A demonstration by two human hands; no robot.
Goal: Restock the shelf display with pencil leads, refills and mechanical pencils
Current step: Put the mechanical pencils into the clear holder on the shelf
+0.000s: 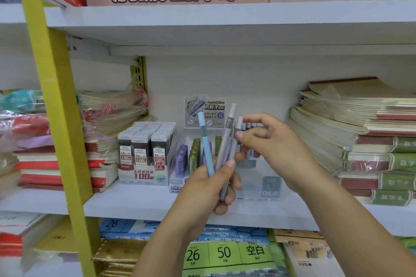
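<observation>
My left hand [211, 186] grips a small bunch of mechanical pencils upright in front of the middle shelf: a light blue pencil [206, 141] and two grey-lilac ones [226, 139]. My right hand [270, 141] pinches the top of the rightmost grey pencil [237, 128] between thumb and fingers. Behind the hands stands a clear display stand [261, 186] with purple and green lead tubes [189, 157] and a printed header card [204, 111]. To its left sits a display box of 0.5 HB lead cases [146, 153].
Stacks of notebooks [360, 141] fill the shelf at the right, and wrapped notebooks [101, 123] the left. A yellow upright post [58, 119] divides the shelving. The white shelf board [139, 204] runs below; paper packs [225, 252] lie on the lower shelf.
</observation>
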